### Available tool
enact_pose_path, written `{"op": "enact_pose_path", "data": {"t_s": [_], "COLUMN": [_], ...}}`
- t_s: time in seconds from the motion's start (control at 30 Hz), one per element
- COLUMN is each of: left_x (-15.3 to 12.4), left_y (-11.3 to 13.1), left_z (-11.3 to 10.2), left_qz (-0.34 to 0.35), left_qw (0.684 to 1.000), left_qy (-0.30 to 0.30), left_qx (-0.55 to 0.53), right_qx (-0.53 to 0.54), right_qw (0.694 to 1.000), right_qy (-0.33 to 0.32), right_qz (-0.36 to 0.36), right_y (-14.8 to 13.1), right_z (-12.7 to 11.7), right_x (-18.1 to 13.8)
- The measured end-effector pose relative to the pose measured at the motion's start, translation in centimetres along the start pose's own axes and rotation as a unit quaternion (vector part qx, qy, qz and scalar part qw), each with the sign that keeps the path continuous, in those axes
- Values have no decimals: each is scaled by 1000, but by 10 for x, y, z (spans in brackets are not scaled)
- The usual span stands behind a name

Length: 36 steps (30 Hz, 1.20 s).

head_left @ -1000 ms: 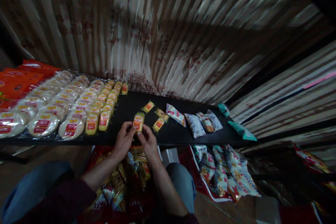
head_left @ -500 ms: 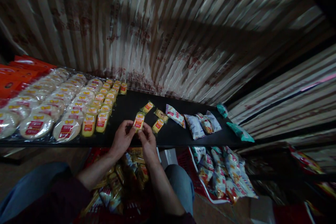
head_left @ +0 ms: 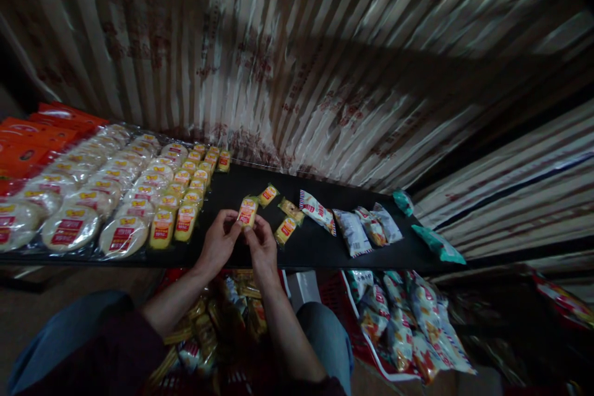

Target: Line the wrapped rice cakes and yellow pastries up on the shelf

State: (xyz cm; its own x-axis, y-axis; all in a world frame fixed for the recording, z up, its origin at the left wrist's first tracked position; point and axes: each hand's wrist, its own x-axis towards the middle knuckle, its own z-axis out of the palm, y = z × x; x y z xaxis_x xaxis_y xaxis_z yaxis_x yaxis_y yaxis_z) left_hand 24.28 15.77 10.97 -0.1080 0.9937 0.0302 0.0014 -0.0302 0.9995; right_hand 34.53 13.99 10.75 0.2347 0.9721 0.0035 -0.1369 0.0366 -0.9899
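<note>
Between my left hand [head_left: 220, 241] and my right hand [head_left: 260, 247] is a small yellow wrapped snack cake [head_left: 247, 212] with a red and white label. Thumbs and fingers of both hands pinch its lower sides, just above the front part of the black shelf [head_left: 320, 250]. Beyond it lies another wrapped cake [head_left: 268, 195]. To the right, a loose wrapped cake [head_left: 285, 231] rests close to one turned label-down [head_left: 291, 209]. Rows of the same yellow cakes [head_left: 185, 221] stand to the left of my hands.
Left are rows of round white packaged cakes [head_left: 70, 227] and orange packets [head_left: 28, 148]. White snack bags [head_left: 352, 232] and teal packets [head_left: 439, 243] lie on the right. Below, a red basket [head_left: 346, 315] holds snack bags, and more packets [head_left: 204, 334] sit between my knees. Striped curtain [head_left: 278, 74] hangs behind.
The view has shifted slightly, so the shelf and goods appear a little farther right and lower. Both hands keep their pinch on the snack cake.
</note>
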Motion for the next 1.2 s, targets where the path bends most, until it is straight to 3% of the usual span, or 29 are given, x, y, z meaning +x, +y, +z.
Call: {"op": "enact_pose_path", "data": {"t_s": [0.33, 0.53, 0.63, 0.97, 1.2], "left_x": [11, 19, 22, 28, 33], "left_y": [15, 14, 14, 10, 7], "left_z": [-1, 0, 1, 1, 0], "left_qz": [-39, -31, -63, -134, -61], "left_qw": [999, 999, 996, 972, 993], "left_qy": [-7, -29, -28, 4, 54], "left_qx": [-23, -30, -55, -193, -88], "right_qx": [-44, -141, -190, -151, -139], "right_qw": [999, 987, 977, 985, 988], "right_qy": [9, 32, 40, 1, 6], "right_qz": [-23, -71, -91, -79, -64], "right_y": [3, 3, 2, 8, 6], "right_z": [9, 12, 14, 21, 29], "right_x": [17, 27, 27, 26, 29]}}
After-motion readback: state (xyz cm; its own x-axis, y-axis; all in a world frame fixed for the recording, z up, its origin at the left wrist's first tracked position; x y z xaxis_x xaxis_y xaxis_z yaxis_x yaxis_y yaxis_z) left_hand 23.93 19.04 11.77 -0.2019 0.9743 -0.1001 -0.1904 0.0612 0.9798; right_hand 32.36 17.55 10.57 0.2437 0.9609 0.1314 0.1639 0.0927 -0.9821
